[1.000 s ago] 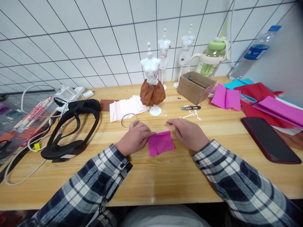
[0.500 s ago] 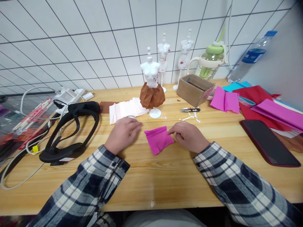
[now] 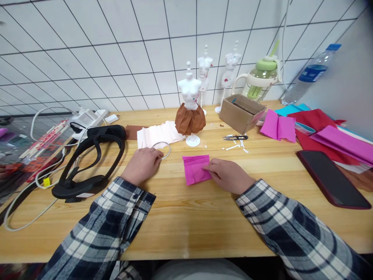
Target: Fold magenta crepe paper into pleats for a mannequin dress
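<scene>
My left hand point(image 3: 142, 165) rests on the table with its fingers closed on the near left edge of a thin white ring point(image 3: 166, 153), which looks like a narrow roll of tape. The fingertips of my right hand point(image 3: 230, 175) are pinched at the right edge of a small magenta crepe paper piece point(image 3: 196, 171). Pleats run along the top of that piece, and it lies on the wood. Behind it stands a white mini mannequin point(image 3: 189, 89) in a puffed brown skirt point(image 3: 190, 119). A pale pink crepe strip point(image 3: 159, 134) lies behind the ring.
Thread snips point(image 3: 235, 137) and white scraps lie near a cardboard box point(image 3: 241, 114). Two more mannequins point(image 3: 204, 72) stand at the wall. On the right are a phone point(image 3: 332, 179), coloured paper point(image 3: 344, 142) and bottles; on the left, a black headset point(image 3: 90, 167) and cables.
My left hand has drawn back slightly left and now grips the ring, which shows more. The magenta piece has turned straighter, with my right hand's fingers on its right edge. The view has shifted slightly.
</scene>
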Motion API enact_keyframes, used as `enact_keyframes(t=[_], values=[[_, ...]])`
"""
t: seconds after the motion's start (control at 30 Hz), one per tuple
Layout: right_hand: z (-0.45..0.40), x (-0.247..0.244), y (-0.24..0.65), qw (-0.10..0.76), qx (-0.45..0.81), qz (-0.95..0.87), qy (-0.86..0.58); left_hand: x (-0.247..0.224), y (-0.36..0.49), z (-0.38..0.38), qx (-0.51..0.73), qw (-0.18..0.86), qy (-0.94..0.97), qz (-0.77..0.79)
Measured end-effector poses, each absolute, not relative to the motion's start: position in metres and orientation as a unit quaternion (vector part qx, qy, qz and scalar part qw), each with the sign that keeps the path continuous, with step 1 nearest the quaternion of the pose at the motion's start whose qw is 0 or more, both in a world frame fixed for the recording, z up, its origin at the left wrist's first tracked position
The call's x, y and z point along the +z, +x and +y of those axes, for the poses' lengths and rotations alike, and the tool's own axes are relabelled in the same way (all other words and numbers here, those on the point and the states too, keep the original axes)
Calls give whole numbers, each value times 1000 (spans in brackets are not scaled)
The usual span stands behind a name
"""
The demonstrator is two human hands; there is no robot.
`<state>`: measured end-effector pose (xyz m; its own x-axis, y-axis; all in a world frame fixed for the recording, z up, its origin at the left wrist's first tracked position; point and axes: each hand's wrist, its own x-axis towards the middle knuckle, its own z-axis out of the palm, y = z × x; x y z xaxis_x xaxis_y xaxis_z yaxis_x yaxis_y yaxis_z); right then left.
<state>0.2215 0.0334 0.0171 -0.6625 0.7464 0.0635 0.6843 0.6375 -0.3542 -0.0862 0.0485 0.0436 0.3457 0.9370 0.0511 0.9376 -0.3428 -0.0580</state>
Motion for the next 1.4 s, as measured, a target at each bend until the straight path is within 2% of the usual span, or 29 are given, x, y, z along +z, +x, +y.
enact_keyframes(t=[0.1, 0.2, 0.27, 0.43, 0.6, 0.77, 1.1, 1.3, 1.4], values=[[30, 17, 219, 115, 134, -898, -404, 43, -82, 47, -47, 8, -813, -580], [28, 20, 219, 155, 106, -895, -406, 43, -71, 40, -158, -65, -791, -587], [27, 23, 219, 209, 98, -885, -405, 45, -57, 31, -232, -104, -776, -577], [17, 31, 210, 369, 171, -818, -407, 49, -16, 2, -288, -236, -783, -499], [2, 33, 193, 450, 204, -769, -405, 42, 10, -13, -314, -211, -813, -442], [2, 31, 192, 457, 196, -766, -407, 36, 10, -13, -311, -218, -833, -402], [5, 31, 195, 415, 216, -801, -374, 36, 6, -14, -266, -242, -820, -444], [4, 27, 196, 442, 253, -769, -386, 39, 7, -13, -280, -232, -817, -447], [5, 27, 196, 426, 244, -786, -375, 40, 7, -14, -286, -251, -810, -445]])
